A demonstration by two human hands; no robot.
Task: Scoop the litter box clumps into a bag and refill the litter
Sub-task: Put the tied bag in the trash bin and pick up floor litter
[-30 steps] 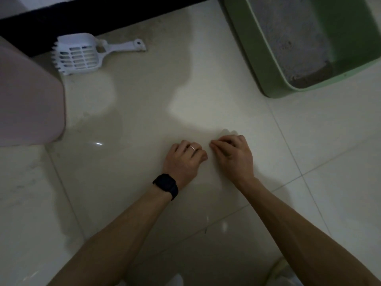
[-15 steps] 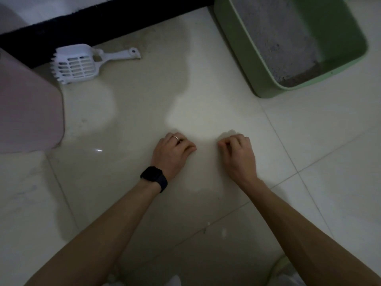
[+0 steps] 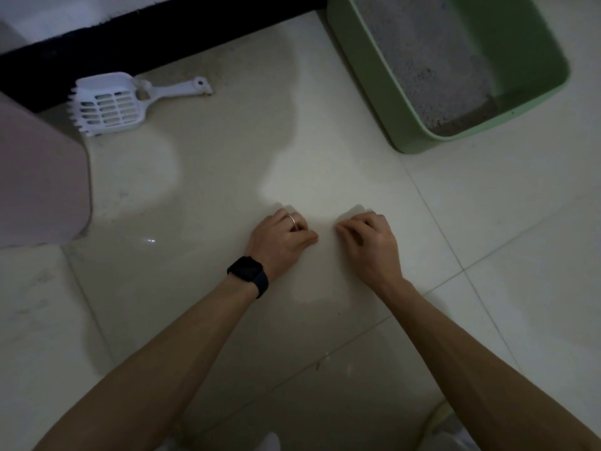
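Note:
My left hand (image 3: 281,236), with a ring and a dark watch, and my right hand (image 3: 369,240) lie low on the tiled floor, a short gap between them. Both have curled fingers that seem to pinch a thin, pale, almost see-through bag (image 3: 325,268) lying flat; small raised pale edges show at the fingertips. The green litter box (image 3: 419,138) stands at the top right, holding grey litter (image 3: 432,60) with a darker patch (image 3: 468,120) at its near end. A white slotted scoop (image 3: 107,109) lies on the floor at the upper left, far from both hands.
A large pinkish rounded object (image 3: 39,177) stands at the left edge, next to the scoop. A black mat strip (image 3: 162,27) runs along the top. Something pale (image 3: 450,428) shows at the bottom edge under my right forearm.
My hands, nearly touching one second ago, have drawn apart sideways. The view has shifted, so the scoop and litter box sit a little lower in frame.

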